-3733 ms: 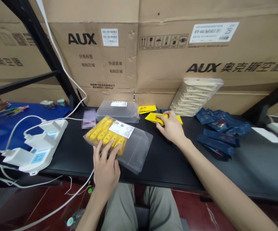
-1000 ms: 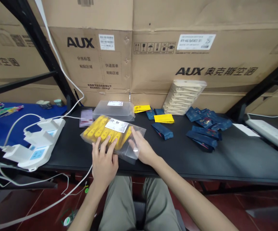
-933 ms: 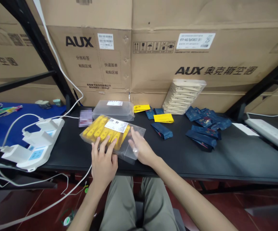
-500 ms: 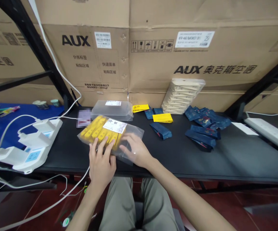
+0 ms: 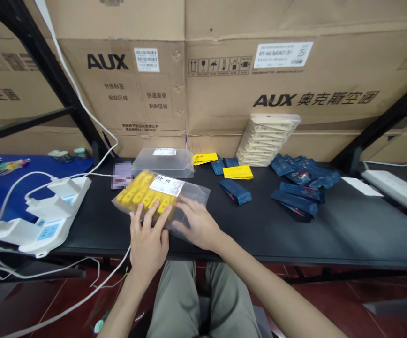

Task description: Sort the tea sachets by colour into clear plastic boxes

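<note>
A clear plastic box [image 5: 194,190] with a white label [image 5: 166,185] lies tilted on the black table near its front edge. Inside it, a row of yellow packets [image 5: 135,192] fills the left part. My left hand [image 5: 149,239] rests against the box's near side, its fingers spread over the packets. At the right end of the row is my right hand [image 5: 199,223], fingers stretched toward the last packet and thumb apart. I cannot tell whether its fingertips are inside the box or on its outside.
Behind stands another clear box [image 5: 163,164]. Yellow packets [image 5: 238,172] and dark blue packets [image 5: 235,191] lie to the right, with more blue packets [image 5: 295,199] beyond. A tray of cream packets [image 5: 268,141] leans against cardboard [image 5: 221,108]. A power strip [image 5: 56,216] with cables sits left.
My right hand's fingers and thumb have shifted slightly left and down at the row's end. My left fingers have moved a little, and the box has barely moved.
</note>
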A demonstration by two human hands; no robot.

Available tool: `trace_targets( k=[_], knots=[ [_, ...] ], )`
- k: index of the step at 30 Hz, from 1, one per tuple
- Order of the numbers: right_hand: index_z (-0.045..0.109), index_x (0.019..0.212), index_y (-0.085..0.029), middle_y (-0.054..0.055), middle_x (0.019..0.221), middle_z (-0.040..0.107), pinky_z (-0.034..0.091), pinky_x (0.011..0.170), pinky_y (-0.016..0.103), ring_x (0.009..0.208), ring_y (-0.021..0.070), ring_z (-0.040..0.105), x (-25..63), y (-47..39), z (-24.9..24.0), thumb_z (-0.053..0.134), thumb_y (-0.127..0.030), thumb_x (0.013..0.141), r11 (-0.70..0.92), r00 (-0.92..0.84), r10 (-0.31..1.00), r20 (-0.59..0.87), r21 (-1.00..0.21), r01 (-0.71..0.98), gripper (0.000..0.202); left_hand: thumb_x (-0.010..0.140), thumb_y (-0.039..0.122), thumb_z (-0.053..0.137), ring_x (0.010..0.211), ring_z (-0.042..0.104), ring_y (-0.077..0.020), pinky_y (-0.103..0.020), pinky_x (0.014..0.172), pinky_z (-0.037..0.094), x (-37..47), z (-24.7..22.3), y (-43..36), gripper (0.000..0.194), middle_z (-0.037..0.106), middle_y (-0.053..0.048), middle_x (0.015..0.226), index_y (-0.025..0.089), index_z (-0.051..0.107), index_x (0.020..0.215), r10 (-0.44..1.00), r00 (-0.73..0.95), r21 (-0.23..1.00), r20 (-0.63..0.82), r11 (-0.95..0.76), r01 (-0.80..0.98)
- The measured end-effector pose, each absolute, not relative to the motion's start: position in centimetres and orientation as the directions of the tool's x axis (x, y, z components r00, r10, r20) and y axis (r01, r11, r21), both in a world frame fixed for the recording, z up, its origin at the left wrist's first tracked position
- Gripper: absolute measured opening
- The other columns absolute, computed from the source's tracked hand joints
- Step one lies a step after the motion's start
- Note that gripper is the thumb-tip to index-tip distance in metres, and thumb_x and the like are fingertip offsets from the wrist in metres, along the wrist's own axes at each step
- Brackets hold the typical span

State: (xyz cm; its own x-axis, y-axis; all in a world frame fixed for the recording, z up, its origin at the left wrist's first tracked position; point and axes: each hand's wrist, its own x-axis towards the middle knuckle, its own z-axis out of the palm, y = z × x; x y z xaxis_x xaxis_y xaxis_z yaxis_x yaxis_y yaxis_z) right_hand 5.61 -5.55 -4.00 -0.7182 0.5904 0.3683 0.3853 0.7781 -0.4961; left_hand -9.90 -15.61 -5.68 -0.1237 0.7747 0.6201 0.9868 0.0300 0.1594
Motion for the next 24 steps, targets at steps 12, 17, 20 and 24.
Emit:
trace_targets(
  k=[12,17,20,24],
  knots=[
    [0.052,0.135,-0.016,0.016,0.145,0.051,0.043,0.107,0.048,0.131,0.0276,0.05,5.6,-5.5,-4.4,0.053,-0.029,0.096,0.808,-0.732,0.566,0.379,-0.433,0.401,0.041,0.087,0.011,0.051,0.145,0.025,-0.0378,-0.065,0.116,0.027,-9.7,-5.5,-15.7,0.053,0.048,-0.007,0.147,0.028,0.055,0.137,0.775,-0.143,0.165,0.616,0.05,0.985],
    [0.067,0.104,-0.019,0.008,0.104,0.069,0.05,0.089,0.038,0.097,0.022,0.062,6.0,-5.4,-4.3,0.048,-0.014,0.092,0.756,-0.573,0.65,0.499,-0.497,0.425,0.022,0.088,0.01,0.049,0.147,0.023,-0.0367,-0.064,0.118,0.025,-9.4,-5.2,-15.8,0.05,0.049,-0.008,0.145,0.025,0.057,0.134,0.769,-0.164,0.186,0.618,0.06,0.981],
    [0.067,0.093,-0.02,0.006,0.093,0.07,0.05,0.081,0.036,0.087,0.0216,0.061,6.4,-5.5,-4.1,0.049,-0.011,0.089,0.698,-0.469,0.715,0.518,-0.558,0.448,0.02,0.088,0.008,0.048,0.147,0.025,-0.0359,-0.064,0.119,0.024,-9.4,-5.2,-15.7,0.05,0.049,-0.008,0.146,0.024,0.056,0.135,0.772,-0.158,0.183,0.616,0.054,0.982],
    [0.065,0.087,-0.023,0.003,0.089,0.07,0.048,0.078,0.035,0.085,0.0212,0.059,7.0,-5.8,-3.7,0.05,-0.012,0.087,0.642,-0.387,0.767,0.512,-0.62,0.451,0.019,0.087,0.008,0.049,0.145,0.029,-0.0352,-0.063,0.119,0.023,-9.5,-5.4,-15.6,0.05,0.05,-0.008,0.145,0.025,0.056,0.134,0.759,-0.153,0.175,0.633,0.053,0.983]
  ],
)
